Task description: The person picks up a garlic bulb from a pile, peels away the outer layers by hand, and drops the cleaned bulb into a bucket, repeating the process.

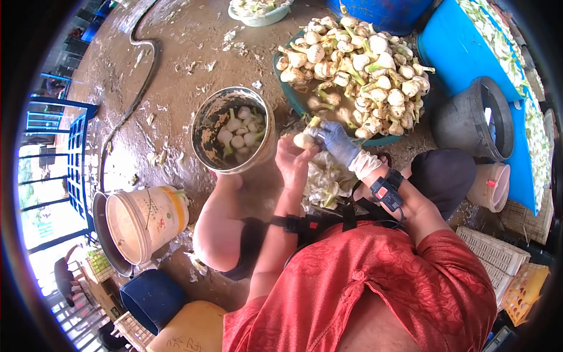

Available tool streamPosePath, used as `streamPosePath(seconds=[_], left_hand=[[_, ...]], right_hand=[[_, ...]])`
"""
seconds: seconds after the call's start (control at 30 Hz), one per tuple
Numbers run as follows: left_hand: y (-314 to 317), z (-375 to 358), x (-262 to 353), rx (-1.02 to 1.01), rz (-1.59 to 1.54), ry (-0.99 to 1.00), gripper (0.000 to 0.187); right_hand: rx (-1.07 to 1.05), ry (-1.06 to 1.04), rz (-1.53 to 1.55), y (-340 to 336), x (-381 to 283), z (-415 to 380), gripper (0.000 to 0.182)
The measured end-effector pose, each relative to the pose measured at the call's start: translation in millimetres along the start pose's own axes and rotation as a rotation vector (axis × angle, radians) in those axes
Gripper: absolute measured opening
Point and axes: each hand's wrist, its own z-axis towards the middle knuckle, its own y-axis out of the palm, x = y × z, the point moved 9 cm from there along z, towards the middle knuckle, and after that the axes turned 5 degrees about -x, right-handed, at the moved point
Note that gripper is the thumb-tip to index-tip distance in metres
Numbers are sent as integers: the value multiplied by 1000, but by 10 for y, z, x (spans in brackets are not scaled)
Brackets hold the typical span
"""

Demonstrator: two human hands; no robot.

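Observation:
Between my hands is a pale garlic bulb (304,141) with a short yellowish stem stub. My bare left hand (293,160) pinches the bulb from below and the left. My right hand (338,142), in a bluish-grey glove, closes on its stem side; I cannot see whether a tool is in that hand. A bucket (199,149) to the left holds several peeled, white bulbs in water. Beyond my right hand, a green tub (287,88) is heaped with unpeeled garlic, some in brown water. Below my hands lies a pile of peeled skins (326,182).
A blue panel (469,44) and a dark grey bucket (463,126) stand at right. White buckets (146,223) lie tipped at left. A hose (134,100) crosses the wet floor, strewn with skins. A light basin (261,19) and a blue barrel (387,14) are at the top.

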Motion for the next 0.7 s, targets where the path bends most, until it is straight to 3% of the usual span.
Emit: streamPosePath(seconds=[0.03, 0.07, 0.17, 0.3, 0.5, 0.57, 0.6, 0.63, 0.67, 0.7], left_hand=[[2, -7, 24, 11, 75, 14, 49], [10, -16, 44, 21, 150, 27, 48], [76, -54, 79, 26, 106, 48, 44], [34, -52, 49, 36, -32, 0, 43], [-24, 8, 14, 2, -261, -82, 40], [48, 33, -64, -152, -487, -183, 31], [116, 28, -90, -230, -599, -233, 32], [113, 0, -254, -124, -714, -379, 42], [97, 17, -268, -124, -712, -380, 42], [148, 10, -292, -198, -773, -430, 43]], right_hand=[[-19, 132, 145, 13, 83, -26, 29], [-17, 133, 144, 3, 47, -28, 29], [85, 113, -121, -48, 8, 25, 34], [24, 154, -464, -56, 66, 62, 31], [-22, -147, -16, -52, -12, 14, 19], [-46, 191, 281, -26, 49, -91, 16], [-46, 191, 282, -58, -16, -103, 16], [-106, 49, -96, -74, -206, -97, 16], [-163, -94, -474, -30, -346, -108, 16], [-162, -93, -471, -51, -322, -101, 16]])
